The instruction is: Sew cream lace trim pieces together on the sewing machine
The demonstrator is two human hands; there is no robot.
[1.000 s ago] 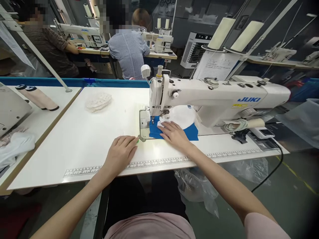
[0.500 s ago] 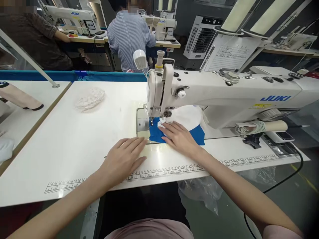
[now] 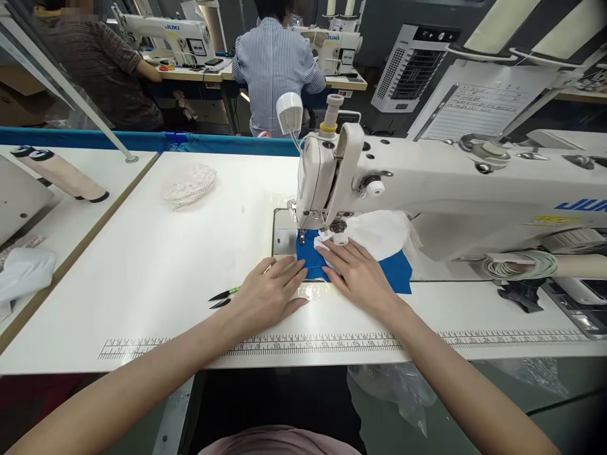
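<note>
Right hand (image 3: 358, 272): laid palm-down with the fingers extended and slightly parted; nothing is seen pinched between them. Left hand (image 3: 272, 291): fingers extended and held close together, tips directed right; by its left side the dark blades and a bit of the green part of a pair of thread snips (image 3: 224, 294) are exposed. The rest of the snips is covered by the hand, so whether they are gripped cannot be told.

Blue cloth (image 3: 399, 272) is located mostly beneath and around the right hand, its right corner being exposed beyond the wrist side. Its near left edge is met by the left fingertips; the amount of pressure cannot be judged. White fabric (image 3: 382, 230) is laid partly over the blue cloth, on the far side of the right hand, and its left end is covered by the right fingertips.

The far left corner of the blue cloth is positioned under the presser foot (image 3: 302, 238) of the white sewing machine (image 3: 417, 183); contact there cannot be resolved. A printed ruler scale (image 3: 308, 345) is seen along the near edge of the white table (image 3: 227, 240). A lacy white pile (image 3: 190, 186) is placed at far left, well apart from both hands.
</note>
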